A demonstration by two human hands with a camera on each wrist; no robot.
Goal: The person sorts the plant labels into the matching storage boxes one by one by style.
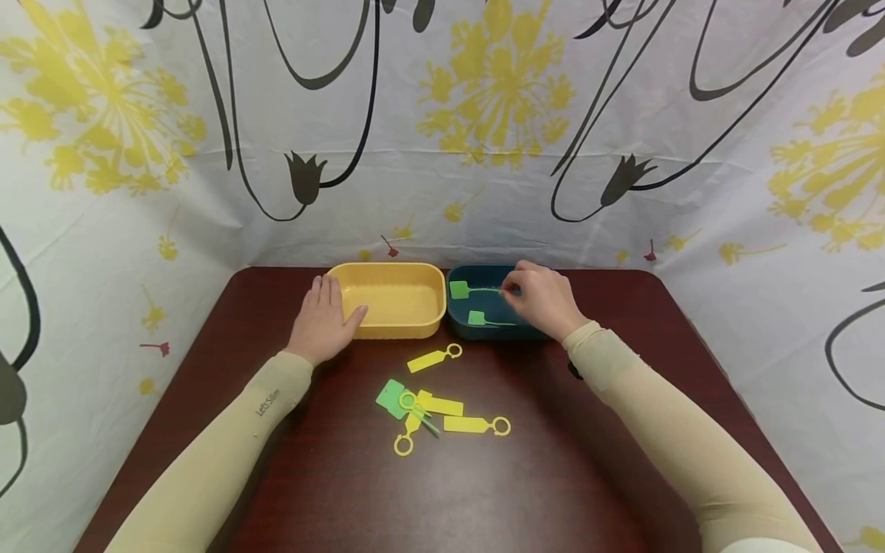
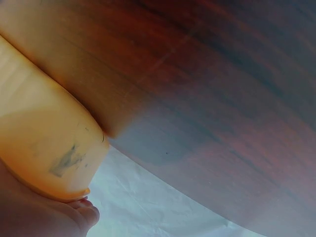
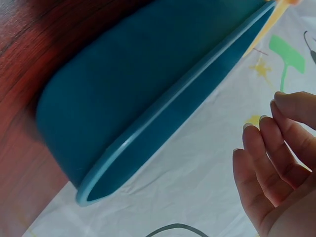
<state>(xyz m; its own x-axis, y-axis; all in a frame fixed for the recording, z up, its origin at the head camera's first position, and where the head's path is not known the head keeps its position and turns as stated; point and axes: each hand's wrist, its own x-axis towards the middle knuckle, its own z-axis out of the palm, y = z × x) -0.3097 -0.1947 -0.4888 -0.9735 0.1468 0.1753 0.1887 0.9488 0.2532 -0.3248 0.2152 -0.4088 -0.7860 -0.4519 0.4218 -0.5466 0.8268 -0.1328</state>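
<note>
My right hand [image 1: 542, 298] pinches the thin tail of a green flag-shaped plastic tie tag [image 3: 287, 53] between thumb and forefinger, above the dark blue bin [image 3: 98, 98]. The other fingers are loosely bent. Inside that bin lies a second green tie tag [image 1: 477, 317]. My left hand [image 1: 322, 322] rests on the left end of the yellow bin [image 1: 387, 332], its fingers straight and its thumb spread over the front rim. The left wrist view shows the bin's outer wall [image 2: 59, 133] with part of the hand [image 2: 44, 217] against its rim.
On the dark red-brown table [image 1: 539, 491], in front of the bins, lies a loose pile of yellow ring-ended tags [image 1: 477, 424] and green tags [image 1: 391, 398]. A single yellow tag [image 1: 427, 360] lies nearer the bins. Behind the table hangs a patterned white cloth [image 1: 415, 200].
</note>
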